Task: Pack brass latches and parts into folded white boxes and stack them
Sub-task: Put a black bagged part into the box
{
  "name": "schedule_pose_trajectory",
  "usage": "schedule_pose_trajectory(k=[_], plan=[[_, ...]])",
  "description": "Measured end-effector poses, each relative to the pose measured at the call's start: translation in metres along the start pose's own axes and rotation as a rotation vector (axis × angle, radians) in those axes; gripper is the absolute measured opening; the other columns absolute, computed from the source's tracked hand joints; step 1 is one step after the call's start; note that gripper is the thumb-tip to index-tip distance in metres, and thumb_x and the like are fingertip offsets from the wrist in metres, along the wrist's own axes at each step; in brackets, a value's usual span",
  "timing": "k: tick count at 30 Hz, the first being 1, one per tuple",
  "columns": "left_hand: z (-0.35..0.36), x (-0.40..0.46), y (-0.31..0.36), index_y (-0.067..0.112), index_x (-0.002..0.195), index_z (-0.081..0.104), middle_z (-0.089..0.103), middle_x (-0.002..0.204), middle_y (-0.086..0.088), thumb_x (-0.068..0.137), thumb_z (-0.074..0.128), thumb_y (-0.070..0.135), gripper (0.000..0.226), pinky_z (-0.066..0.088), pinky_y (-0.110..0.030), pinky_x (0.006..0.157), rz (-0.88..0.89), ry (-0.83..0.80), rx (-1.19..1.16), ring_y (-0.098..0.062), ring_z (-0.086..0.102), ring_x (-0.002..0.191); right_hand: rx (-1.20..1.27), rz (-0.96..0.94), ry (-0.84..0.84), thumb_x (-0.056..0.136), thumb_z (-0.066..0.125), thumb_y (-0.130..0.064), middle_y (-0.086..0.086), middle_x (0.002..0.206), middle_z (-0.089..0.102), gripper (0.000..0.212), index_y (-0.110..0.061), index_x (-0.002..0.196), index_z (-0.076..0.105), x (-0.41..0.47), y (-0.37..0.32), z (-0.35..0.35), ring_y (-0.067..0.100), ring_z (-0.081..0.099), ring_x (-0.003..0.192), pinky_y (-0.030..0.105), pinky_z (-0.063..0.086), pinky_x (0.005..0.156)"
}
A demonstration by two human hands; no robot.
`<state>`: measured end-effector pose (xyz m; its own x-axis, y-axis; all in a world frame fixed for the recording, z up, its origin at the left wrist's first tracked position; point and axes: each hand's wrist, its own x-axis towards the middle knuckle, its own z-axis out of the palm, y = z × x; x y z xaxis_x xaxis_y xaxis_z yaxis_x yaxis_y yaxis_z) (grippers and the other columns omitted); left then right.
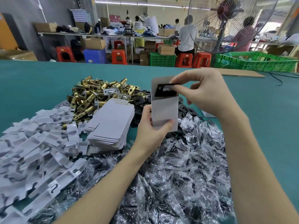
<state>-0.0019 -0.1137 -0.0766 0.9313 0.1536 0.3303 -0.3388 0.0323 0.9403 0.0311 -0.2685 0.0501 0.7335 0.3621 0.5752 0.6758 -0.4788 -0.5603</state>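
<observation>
Glossy brass latches (90, 96), matt cardboard box (165, 110)

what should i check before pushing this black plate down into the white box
1. Left hand holds the white box upright: ok.
2. Box top open, flap standing behind the mouth: ok.
3. Right hand has a pinch grip on the black plate: ok.
4. Plate lined up with the mouth: ok, its lower edge is already at the opening.
5. Brass latch already inside the box: cannot tell, the interior is hidden.
6. Screw bags within reach for the next part: ok, piled just under the hands.
</observation>
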Motion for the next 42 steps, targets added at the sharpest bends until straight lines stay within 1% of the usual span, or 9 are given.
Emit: schedule_pose_trajectory(k=[3,7,10,14,21,30,37,39,42], plan=[[-0.001,0.001,0.001,0.026,0.126,0.044,0.066,0.114,0.001,0.085,0.082,0.027,0.055,0.059,-0.025,0.06,-0.12,-0.02,-0.016,-0.007,0.072,0.09,0.023,0.131,0.097,0.091,0.073,-0.018,-0.014,0.092,0.076,0.011,-0.026,0.094,0.079,0.002,0.025,0.018,-0.01,0.062,0.062,0.017,0.049,0.067],[0.0,0.002,0.001,0.025,0.121,0.055,0.069,0.104,0.0,0.094,0.069,0.037,0.033,0.05,-0.024,0.048,-0.228,-0.022,0.009,-0.007,0.071,0.074,-0.013,0.371,0.091,0.09,0.071,-0.022,-0.018,0.085,0.073,0.012,-0.033,0.088,0.077,-0.003,0.059,0.023,-0.005,0.065,0.081,0.02,0.051,0.075],[-0.001,0.004,0.0,0.024,0.118,0.06,0.069,0.096,-0.002,0.099,0.062,0.038,0.024,0.046,-0.022,0.044,-0.275,-0.022,0.011,-0.002,0.066,0.062,0.075,0.535,0.011,0.088,0.072,-0.025,-0.012,0.077,0.072,0.01,-0.032,0.083,0.076,-0.006,0.07,0.02,0.007,0.061,0.068,0.023,0.048,0.062],[-0.003,0.004,0.0,0.027,0.115,0.065,0.067,0.095,0.004,0.1,0.059,0.038,0.019,0.046,-0.02,0.043,-0.267,-0.018,0.033,0.005,0.063,0.062,0.234,0.583,0.081,0.087,0.071,-0.02,-0.014,0.06,0.067,0.016,-0.028,0.076,0.079,-0.004,0.069,0.011,0.001,0.046,0.043,0.014,0.039,0.042],[-0.002,0.005,-0.002,0.024,0.112,0.068,0.069,0.103,0.001,0.1,0.06,0.036,0.019,0.045,-0.011,0.046,-0.237,-0.026,0.14,0.008,0.062,0.066,0.331,0.66,-0.184,0.085,0.078,-0.018,-0.008,0.055,0.054,0.004,-0.017,0.086,0.083,-0.012,0.074,0.003,0.008,0.033,0.045,0.017,0.027,0.043],[-0.002,0.003,0.0,0.025,0.113,0.067,0.068,0.103,0.004,0.099,0.063,0.036,0.018,0.045,-0.011,0.046,-0.209,-0.043,0.096,0.008,0.064,0.07,0.077,0.501,-0.319,0.098,0.061,-0.03,-0.015,0.069,0.071,0.021,-0.034,0.09,0.08,-0.011,0.054,-0.009,0.012,0.057,0.052,0.029,0.039,0.059],[0.0,0.002,0.005,0.024,0.11,0.069,0.069,0.09,0.015,0.083,0.062,0.051,0.038,0.058,-0.034,0.062,-0.221,-0.068,0.044,-0.003,0.066,0.08,-0.043,0.326,-0.285,0.097,0.062,-0.019,-0.009,0.054,0.057,0.022,-0.027,0.085,0.078,-0.004,0.037,-0.016,0.006,0.042,0.042,0.016,0.038,0.047],[-0.001,0.001,0.006,0.02,0.112,0.068,0.07,0.096,0.009,0.084,0.062,0.05,0.042,0.054,-0.024,0.06,-0.212,-0.064,0.022,0.0,0.065,0.078,-0.023,0.32,-0.276,0.099,0.06,-0.019,-0.006,0.054,0.054,0.021,-0.026,0.089,0.076,-0.004,0.032,-0.013,0.009,0.041,0.041,0.018,0.038,0.047],[-0.001,0.0,0.006,0.019,0.114,0.066,0.069,0.104,0.0,0.084,0.06,0.05,0.043,0.053,-0.021,0.06,-0.201,-0.059,0.025,-0.002,0.065,0.08,-0.135,0.3,-0.388,0.098,0.053,-0.016,-0.009,0.052,0.065,0.027,-0.033,0.097,0.075,-0.004,0.02,-0.014,0.013,0.062,0.049,0.029,0.051,0.06]])
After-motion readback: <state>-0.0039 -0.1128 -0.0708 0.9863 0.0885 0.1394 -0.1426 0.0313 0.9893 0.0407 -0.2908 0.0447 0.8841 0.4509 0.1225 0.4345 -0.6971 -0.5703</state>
